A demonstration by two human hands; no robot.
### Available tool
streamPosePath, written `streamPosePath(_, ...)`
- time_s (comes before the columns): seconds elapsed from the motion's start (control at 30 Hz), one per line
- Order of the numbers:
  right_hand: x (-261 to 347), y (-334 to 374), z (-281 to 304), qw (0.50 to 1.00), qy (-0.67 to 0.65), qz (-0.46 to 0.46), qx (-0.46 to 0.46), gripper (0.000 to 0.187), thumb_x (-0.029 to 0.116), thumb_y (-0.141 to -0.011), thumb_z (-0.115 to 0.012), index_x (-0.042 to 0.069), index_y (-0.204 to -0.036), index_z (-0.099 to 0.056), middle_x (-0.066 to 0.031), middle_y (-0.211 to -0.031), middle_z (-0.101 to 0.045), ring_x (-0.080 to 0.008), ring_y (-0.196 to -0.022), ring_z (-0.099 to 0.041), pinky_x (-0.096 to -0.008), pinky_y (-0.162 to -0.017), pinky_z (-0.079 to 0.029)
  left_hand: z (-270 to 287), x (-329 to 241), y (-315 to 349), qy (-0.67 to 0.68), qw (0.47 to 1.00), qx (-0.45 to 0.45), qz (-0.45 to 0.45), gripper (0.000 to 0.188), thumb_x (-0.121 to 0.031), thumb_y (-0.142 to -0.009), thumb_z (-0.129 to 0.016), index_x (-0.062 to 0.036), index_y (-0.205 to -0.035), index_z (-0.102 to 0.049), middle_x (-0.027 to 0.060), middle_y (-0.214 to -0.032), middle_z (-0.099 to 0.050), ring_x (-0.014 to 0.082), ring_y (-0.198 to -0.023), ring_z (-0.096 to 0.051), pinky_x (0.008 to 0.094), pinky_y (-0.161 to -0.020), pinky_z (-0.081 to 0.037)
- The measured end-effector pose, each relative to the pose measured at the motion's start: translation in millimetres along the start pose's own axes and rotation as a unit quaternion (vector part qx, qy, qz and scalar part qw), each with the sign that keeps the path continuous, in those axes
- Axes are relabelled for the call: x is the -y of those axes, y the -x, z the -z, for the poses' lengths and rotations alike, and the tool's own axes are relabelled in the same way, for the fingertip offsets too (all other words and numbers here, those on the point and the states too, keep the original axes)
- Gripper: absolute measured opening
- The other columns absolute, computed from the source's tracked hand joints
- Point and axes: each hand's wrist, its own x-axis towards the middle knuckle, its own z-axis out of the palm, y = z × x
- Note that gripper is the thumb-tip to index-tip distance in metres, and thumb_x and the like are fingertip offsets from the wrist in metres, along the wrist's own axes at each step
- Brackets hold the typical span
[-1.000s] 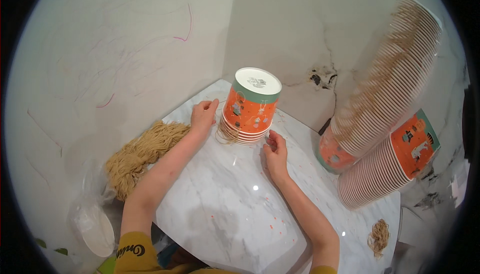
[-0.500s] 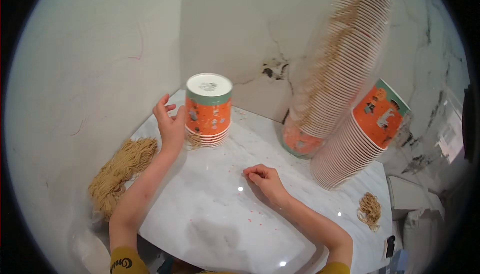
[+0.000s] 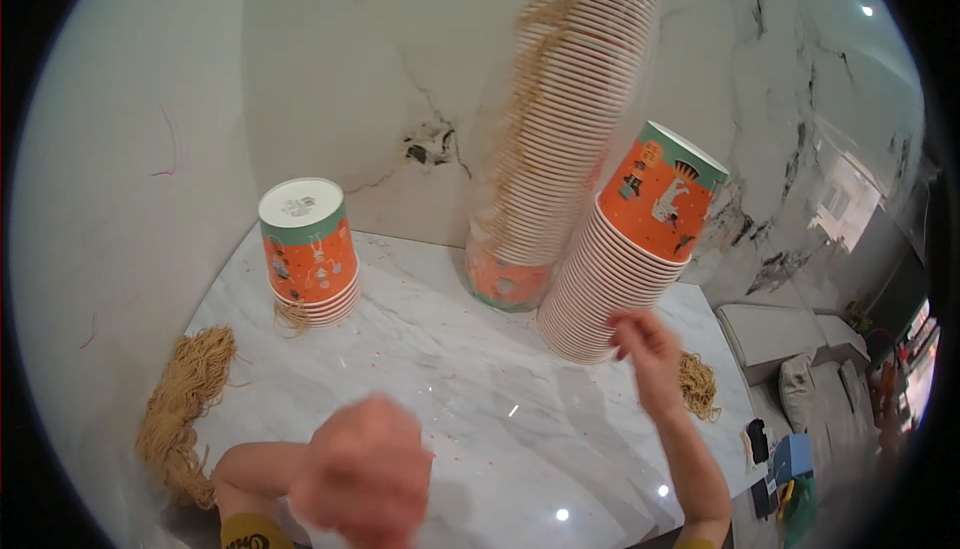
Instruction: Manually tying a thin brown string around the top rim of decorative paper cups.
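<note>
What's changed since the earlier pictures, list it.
The left hand, now blurred, drew back from the short stack toward the person. The right hand moved right, to the mid-height stack; contact is unclear. The view swung right. All the cup stacks and both yarn bundles stayed put.

cups on table; yarn left, perhaps overhanging

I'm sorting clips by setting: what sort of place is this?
Probably a home's living area: a grey sofa with a cushion shows beyond the marble-patterned table, and pink scribbles mark the pale wall.
</note>
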Motion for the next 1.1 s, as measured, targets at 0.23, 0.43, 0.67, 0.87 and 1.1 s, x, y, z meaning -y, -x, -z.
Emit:
streamPosePath(0.23, 49, -73, 77, 0.961, 0.101, 0.169, -0.194, 0.020, 0.010, -0.101, -0.057, 0.002, -0.116, -0.066, 0.0012, -0.094, -0.064, -0.0037, -0.076, -0.053, -0.0195, -0.058, -0.040, -30, -51, -15, 0.160, 0.969, -0.173, -0.076, 0.024, -0.040, -0.098, -0.057, -0.0172, -0.097, -0.051, 0.0029, -0.069, -0.057, 0.0173, -0.053, -0.045, 0.0393, -0.064, -0.033)
streamPosePath(0.43, 62, -112, 104, 0.932, 0.187, 0.215, -0.223, 0.025, 0.009, -0.099, -0.059, 0.004, -0.122, -0.065, 0.0033, -0.089, -0.056, -0.0039, -0.075, -0.048, -0.0201, -0.061, -0.041, -25, -53, -24, 0.205, 0.964, -0.141, -0.096, 0.023, -0.041, -0.098, -0.056, -0.0193, -0.096, -0.052, 0.0019, -0.063, -0.057, 0.0153, -0.050, -0.046, 0.0347, -0.059, -0.029)
streamPosePath(0.67, 86, -138, 108, 0.932, 0.226, 0.246, -0.139, 0.027, 0.007, -0.096, -0.063, 0.003, -0.123, -0.066, 0.0022, -0.092, -0.050, -0.0064, -0.080, -0.047, -0.0208, -0.070, -0.041, -33, -44, -25, 0.230, 0.952, -0.165, -0.120, 0.025, -0.044, -0.101, -0.053, -0.0184, -0.104, -0.054, 0.0034, -0.061, -0.058, 0.0171, -0.050, -0.049, 0.0332, -0.053, -0.035)
streamPosePath(0.87, 105, -139, 107, 0.941, 0.253, 0.207, -0.082, 0.018, 0.011, -0.095, -0.065, 0.003, -0.109, -0.071, 0.0035, -0.088, -0.054, -0.0047, -0.075, -0.045, -0.0207, -0.064, -0.038, -29, -38, -26, 0.247, 0.949, -0.127, -0.151, 0.031, -0.043, -0.102, -0.054, -0.0131, -0.108, -0.052, 0.0036, -0.061, -0.057, 0.0169, -0.050, -0.050, 0.0325, -0.053, -0.036)
streamPosePath(1.1, 117, -147, 106, 0.952, 0.235, 0.189, -0.051, 0.011, 0.009, -0.091, -0.067, -0.001, -0.094, -0.066, 0.0028, -0.076, -0.057, -0.0064, -0.073, -0.049, -0.0236, -0.068, -0.040, -22, -36, -20, 0.197, 0.945, -0.086, -0.245, 0.028, -0.039, -0.103, -0.051, -0.0113, -0.104, -0.049, 0.0033, -0.065, -0.057, 0.0149, -0.051, -0.047, 0.0317, -0.055, -0.035)
